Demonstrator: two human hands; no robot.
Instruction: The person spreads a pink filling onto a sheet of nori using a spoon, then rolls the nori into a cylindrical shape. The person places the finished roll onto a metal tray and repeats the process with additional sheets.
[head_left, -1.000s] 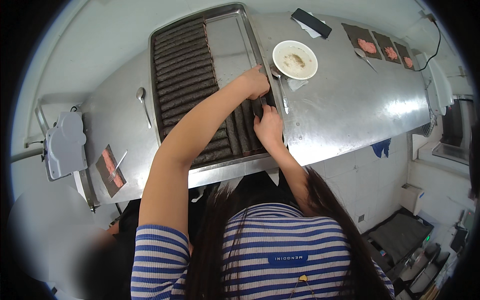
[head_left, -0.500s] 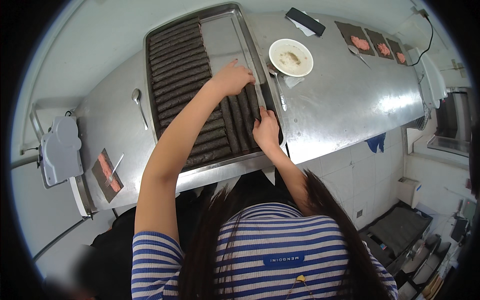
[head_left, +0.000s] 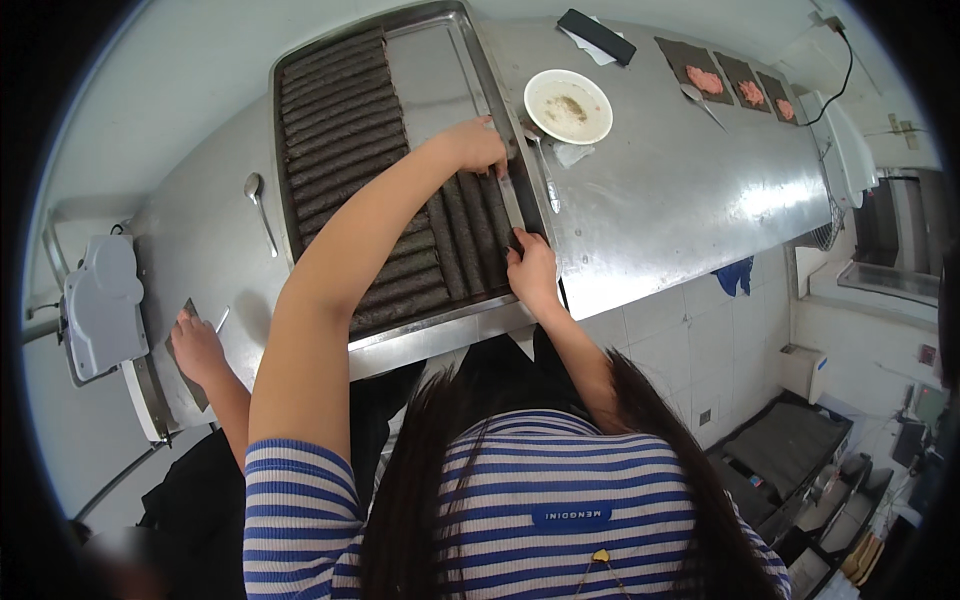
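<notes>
Dark slender rolls (head_left: 345,140), side by side, two directions, in metal tray (head_left: 432,75)

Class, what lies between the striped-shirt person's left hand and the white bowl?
The right rim of the tray, then a spoon, as the head view shows.

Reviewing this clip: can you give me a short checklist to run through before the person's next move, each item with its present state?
1. Left hand by the far ends of the lengthwise rolls: ok.
2. Right hand at the tray's right side, nearer the body: ok.
3. Firm grip on a roll: cannot tell, the fingers hide the contact.
4. Bare space in the tray's far right part: ok.
5. White bowl outside the tray: ok.
6. Co-worker's hand away from the tray: ok.
</notes>
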